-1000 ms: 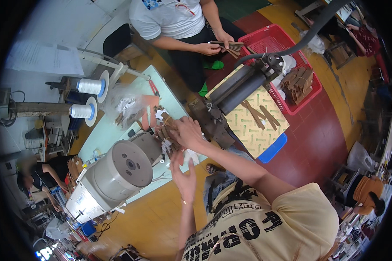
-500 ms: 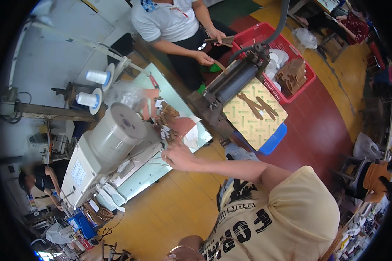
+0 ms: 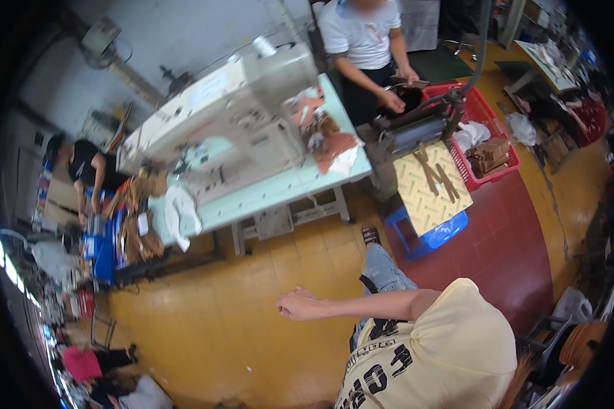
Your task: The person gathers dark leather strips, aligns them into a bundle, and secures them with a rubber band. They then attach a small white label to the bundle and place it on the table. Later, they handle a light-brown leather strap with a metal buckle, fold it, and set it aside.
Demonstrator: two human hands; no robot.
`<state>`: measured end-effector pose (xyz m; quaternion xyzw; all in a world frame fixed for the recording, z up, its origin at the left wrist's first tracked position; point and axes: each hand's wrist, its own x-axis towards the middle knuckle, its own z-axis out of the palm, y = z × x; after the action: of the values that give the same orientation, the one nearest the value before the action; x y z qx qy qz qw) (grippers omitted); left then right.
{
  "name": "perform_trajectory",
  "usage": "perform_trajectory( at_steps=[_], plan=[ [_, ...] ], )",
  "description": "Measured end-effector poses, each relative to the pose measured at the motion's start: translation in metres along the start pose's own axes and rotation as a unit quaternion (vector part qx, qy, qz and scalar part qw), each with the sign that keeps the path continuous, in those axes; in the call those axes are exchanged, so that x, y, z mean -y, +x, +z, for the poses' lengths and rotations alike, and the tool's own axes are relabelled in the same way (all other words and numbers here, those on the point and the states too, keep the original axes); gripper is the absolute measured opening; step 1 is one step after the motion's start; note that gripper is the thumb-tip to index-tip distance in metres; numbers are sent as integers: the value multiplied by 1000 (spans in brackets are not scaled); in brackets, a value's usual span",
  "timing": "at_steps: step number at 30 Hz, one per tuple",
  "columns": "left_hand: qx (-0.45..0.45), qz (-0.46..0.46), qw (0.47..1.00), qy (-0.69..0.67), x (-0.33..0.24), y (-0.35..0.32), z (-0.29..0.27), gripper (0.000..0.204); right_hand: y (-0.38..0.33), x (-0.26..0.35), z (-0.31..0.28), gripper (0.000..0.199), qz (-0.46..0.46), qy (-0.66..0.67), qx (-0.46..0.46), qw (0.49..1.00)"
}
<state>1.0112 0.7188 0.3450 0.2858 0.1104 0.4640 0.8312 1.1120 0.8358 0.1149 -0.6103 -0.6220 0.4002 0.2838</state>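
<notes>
The brown leather pieces (image 3: 329, 140) lie in a loose heap on the right end of the pale green counter (image 3: 280, 198), just beside the cream sewing machine (image 3: 232, 123) — flat, overlapping cut shapes with a white scrap at their edge. By the look of it the stitching work is paused: nothing lies under the machine's head that can be made out, and no hand is near the pile.

One hand (image 3: 299, 305) shows, hanging over the yellow tiled floor (image 3: 252, 327) well apart from the counter, its fingers curled loosely and holding nothing; which hand it is cannot be told for certain, and the other is out of sight.

Beyond the counter a person in a white shirt (image 3: 361, 41) handles a part at a roller press (image 3: 416, 129) — beside it a red basket (image 3: 501, 170) of brown pieces.
</notes>
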Motion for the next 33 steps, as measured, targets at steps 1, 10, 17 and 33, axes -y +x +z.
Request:
perform_trajectory(
  at_steps=[1, 10, 17, 33],
  plan=[
    [-5, 12, 1000, 4, -6, -12, -5, 20, -5, 15, 19, 14, -14, 16, 16, 1000],
    [-23, 135, 990, 46, -70, -76, -49, 13, 13, 68, 128, 9, -136, 31, 40, 989],
    [-71, 258, 936, 226, -156, -104, -103, 18, 60, 125, 216, 13, -130, 24, 208, 969],
    [-752, -335, 415, 388, -22, -235, -222, 33, 249, 191, 344, 37, -417, -467, 626, 464]
  ],
)
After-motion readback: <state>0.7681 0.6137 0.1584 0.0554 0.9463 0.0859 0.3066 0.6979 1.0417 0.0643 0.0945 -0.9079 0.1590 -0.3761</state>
